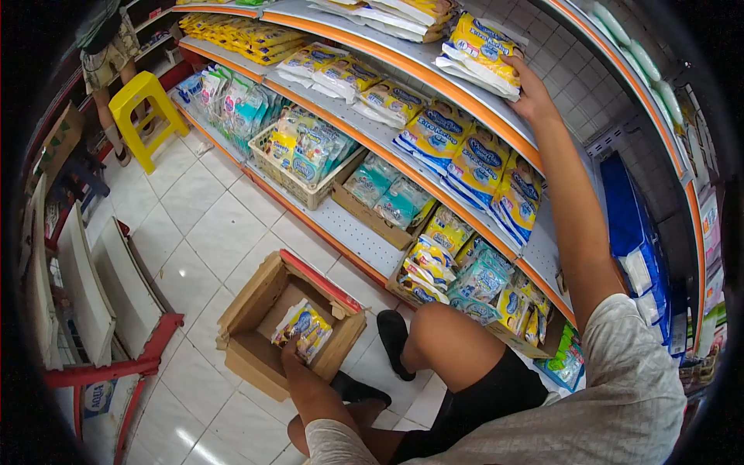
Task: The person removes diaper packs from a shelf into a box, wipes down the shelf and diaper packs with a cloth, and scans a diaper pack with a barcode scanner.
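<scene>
My right hand (pixel 530 91) is stretched up to the upper shelf, its fingers closed on the right edge of a yellow-and-white diaper pack (pixel 479 53) marked "Xtra Kering". That pack sits near the right end of the shelf, beside a stack of similar packs (pixel 403 17). Low on the left, my left hand (pixel 291 350) reaches into an open cardboard box (pixel 252 337) on the floor. Its fingers are closed on the near edge of another yellow-and-white diaper pack (pixel 311 328), lying at the box's bottom. The thumb is partly hidden.
Below the upper shelf (pixel 372 48), more diaper packs (pixel 442 132) line the middle shelf. A plastic basket (pixel 310 190) and cartons of packs stand on the bottom shelf. A yellow stool (pixel 147 108) and another person's legs (pixel 101 93) are at upper left. White-and-red racks (pixel 132 271) stand left.
</scene>
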The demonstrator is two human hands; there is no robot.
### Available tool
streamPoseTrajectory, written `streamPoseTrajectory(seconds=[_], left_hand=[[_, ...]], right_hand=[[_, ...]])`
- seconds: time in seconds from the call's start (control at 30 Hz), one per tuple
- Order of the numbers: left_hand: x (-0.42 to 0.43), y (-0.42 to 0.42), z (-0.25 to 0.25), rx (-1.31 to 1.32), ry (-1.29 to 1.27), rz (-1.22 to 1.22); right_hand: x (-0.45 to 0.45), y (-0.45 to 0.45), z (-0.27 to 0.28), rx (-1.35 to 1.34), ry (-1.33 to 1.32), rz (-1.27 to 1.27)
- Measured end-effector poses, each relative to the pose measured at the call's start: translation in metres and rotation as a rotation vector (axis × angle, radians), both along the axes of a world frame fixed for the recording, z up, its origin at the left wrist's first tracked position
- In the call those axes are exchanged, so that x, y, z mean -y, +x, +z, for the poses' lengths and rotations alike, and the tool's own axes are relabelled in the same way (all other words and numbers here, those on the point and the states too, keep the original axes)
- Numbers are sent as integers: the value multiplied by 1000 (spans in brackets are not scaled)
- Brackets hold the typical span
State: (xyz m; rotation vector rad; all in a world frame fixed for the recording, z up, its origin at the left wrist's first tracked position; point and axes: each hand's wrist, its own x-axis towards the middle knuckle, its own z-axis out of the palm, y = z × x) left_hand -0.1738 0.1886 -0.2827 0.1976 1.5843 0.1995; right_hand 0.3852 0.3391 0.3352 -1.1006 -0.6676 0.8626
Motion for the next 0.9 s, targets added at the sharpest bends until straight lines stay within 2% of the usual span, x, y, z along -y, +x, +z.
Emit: streamPoseTrajectory(seconds=[0.17, 0.3, 0.43, 0.47, 0.5, 0.53, 0.6, 0.63, 0.67, 0.7, 0.77, 0.83, 0.9], left_hand=[[-2, 0, -18, 39, 1, 15], [5, 3, -23, 166, 19, 172], [-1, 21, 35, 371, 93, 175], [-4, 22, 42, 417, 117, 160], [-7, 25, 19, 335, 61, 129], [-9, 28, 18, 341, 69, 129], [-5, 39, 37, 446, 160, 107], [-12, 39, 14, 318, 143, -44], [-11, 41, 18, 319, 141, -42], [-12, 45, 23, 109, 200, -185], [-15, 55, 37, -99, 258, -329], [-16, 60, 79, -64, 388, -229], [-19, 58, 87, -74, 399, -206]], right_hand=[[5, -6, 1, 5, -10, 10], [4, -6, 0, 5, -8, -1], [7, -18, 1, 65, -45, -21], [7, -20, 2, 76, -55, -27], [5, -16, 0, 87, -58, -24], [4, -16, -1, 92, -49, -23], [4, -14, -3, 66, -81, -48], [4, -12, -5, 77, -68, -42], [3, -12, -6, 77, -71, -41], [4, -12, -7, 92, -73, -37], [4, -12, -6, 109, -74, -36], [4, -16, -5, 97, -57, -57], [4, -14, -5, 98, -62, -53]])
